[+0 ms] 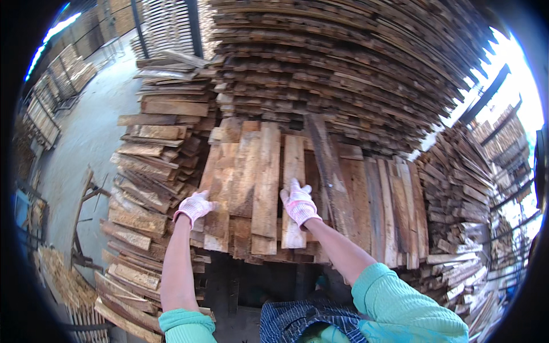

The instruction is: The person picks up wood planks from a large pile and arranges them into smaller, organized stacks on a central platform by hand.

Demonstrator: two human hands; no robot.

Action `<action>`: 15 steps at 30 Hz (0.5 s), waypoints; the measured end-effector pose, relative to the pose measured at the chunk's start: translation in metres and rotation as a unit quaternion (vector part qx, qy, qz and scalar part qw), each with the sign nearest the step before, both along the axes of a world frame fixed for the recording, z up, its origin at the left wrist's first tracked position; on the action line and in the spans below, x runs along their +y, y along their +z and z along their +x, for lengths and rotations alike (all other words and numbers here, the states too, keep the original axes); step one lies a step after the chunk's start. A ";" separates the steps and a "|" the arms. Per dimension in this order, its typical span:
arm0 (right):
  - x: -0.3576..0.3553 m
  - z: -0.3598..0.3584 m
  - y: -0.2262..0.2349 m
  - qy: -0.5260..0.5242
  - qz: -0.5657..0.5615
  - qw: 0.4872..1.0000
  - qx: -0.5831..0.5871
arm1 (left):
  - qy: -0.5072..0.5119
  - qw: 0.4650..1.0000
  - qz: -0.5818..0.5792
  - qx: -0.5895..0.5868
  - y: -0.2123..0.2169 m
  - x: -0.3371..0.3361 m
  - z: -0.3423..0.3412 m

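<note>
Both gloved hands, left hand point(195, 207) and right hand point(298, 203), seemingly flat, ungripping, on plank stack point(251, 188) near its front edge.

A tall stack of rough boards point(343, 63) fills the back – everything sits around it. Left of it, a lower heap of planks point(154, 166); beyond that heap, concrete floor point(86, 137) and racks of timber point(51, 97). Right of it, fanned slats point(469, 188).

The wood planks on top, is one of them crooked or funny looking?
Yes. One long dark plank lies slanted across the pale planks on the top layer, just right of the right hand, and it looks darker than its neighbours. The left hand rests on a pale plank whose end sticks out unevenly.
</note>
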State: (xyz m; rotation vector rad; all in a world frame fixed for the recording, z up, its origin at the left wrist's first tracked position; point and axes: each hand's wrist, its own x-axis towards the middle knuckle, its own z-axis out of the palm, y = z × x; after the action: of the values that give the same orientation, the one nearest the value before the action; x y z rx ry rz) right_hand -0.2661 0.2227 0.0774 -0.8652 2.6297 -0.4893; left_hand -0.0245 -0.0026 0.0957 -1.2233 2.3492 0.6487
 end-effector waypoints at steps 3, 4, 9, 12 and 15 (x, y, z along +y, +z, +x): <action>0.017 -0.024 0.039 0.088 0.068 0.974 0.196 | 0.100 0.986 -0.123 0.056 0.034 0.046 -0.008; 0.025 -0.029 0.054 0.041 0.024 0.955 0.292 | 0.114 0.971 -0.199 0.071 0.033 0.059 -0.015; 0.062 -0.107 0.036 -0.081 0.059 0.995 -0.007 | -0.070 0.939 -0.179 0.286 0.027 0.186 -0.115; 0.067 -0.119 0.019 -0.033 -0.006 0.999 -0.025 | -0.099 0.955 -0.158 0.229 -0.001 0.232 -0.151; 0.080 -0.124 0.024 -0.032 0.021 0.998 -0.053 | -0.120 0.946 -0.223 0.201 -0.019 0.257 -0.171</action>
State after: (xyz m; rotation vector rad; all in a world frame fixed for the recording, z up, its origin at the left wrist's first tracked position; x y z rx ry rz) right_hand -0.3906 0.3026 0.1017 -0.7244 2.5669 -0.4801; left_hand -0.1959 0.2545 0.0770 -1.0131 3.0523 0.3112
